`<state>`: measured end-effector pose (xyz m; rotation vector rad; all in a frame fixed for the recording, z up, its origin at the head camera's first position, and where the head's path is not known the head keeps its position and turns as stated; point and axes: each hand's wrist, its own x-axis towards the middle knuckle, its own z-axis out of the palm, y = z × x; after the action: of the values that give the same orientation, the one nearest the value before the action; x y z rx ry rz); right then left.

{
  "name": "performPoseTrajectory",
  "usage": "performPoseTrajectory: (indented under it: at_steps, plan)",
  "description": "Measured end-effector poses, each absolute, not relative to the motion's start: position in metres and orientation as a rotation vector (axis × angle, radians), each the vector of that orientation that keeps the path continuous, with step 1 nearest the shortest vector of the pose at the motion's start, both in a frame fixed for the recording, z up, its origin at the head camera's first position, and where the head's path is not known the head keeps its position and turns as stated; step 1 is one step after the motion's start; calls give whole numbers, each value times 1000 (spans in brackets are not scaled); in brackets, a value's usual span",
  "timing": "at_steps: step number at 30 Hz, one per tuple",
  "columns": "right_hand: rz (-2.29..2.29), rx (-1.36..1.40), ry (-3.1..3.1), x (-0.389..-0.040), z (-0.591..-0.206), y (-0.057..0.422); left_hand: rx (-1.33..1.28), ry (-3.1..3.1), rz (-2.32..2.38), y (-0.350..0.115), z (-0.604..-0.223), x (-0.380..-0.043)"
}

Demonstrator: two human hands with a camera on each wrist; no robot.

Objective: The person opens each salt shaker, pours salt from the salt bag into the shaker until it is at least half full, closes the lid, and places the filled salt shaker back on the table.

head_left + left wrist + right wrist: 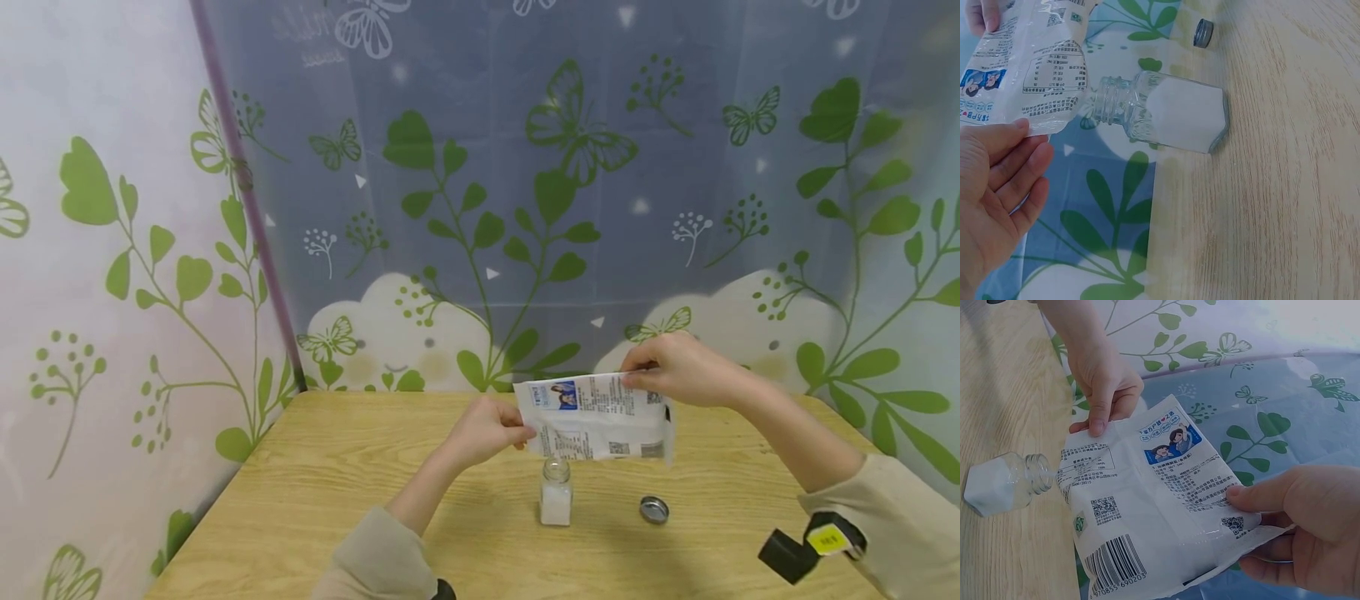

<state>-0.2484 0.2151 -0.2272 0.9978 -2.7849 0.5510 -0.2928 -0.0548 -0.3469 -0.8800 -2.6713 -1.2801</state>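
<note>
A white printed plastic packet point(592, 421) is held sideways above the table. My left hand point(483, 432) pinches its left end between thumb and fingers, near the lower corner. At the opposite end, my right hand point(678, 367) grips the upper edge, thumb on the printed face in the right wrist view. Right below the packet stands a small glass jar point(556, 504), uncapped and upright, with white contents filling much of its body point(1185, 115). The packet's lower edge is close to the jar's mouth point(1038, 473). A silver screw lid point(654, 509) lies to the jar's right.
The light wooden table point(300, 517) runs back to a patterned curtain point(480, 208) with green leaves and butterflies. Another curtain panel point(135, 292) hangs along the left side. A black device with a yellow label point(828, 540) is strapped at the right sleeve.
</note>
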Motion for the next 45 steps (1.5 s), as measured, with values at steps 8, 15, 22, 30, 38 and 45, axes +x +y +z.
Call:
performPoseTrajectory:
  at_steps: [8,15,22,30,38,45]
  plan:
    - [541,994,-2777,-249,-228,214,-886,-2656,-1297,-55,-347,-293]
    - [529,1009,-2757,-250,-228,214,-881,-2658,-1306,-55,-348,-294]
    - [527,1006,-2760,-251,-228,213,-886,-2653,-1307,-55,-349,-293]
    - [526,994,-2763,-251,-229,213,-873,-2662,-1314,-55,-350,-294]
    - [536,1003,-2771,-251,-229,212,-875,-2672,-1291,-56,-351,-293]
    - [534,1007,-2763,-251,-229,211,-875,-2676,-1273,-57,-351,-293]
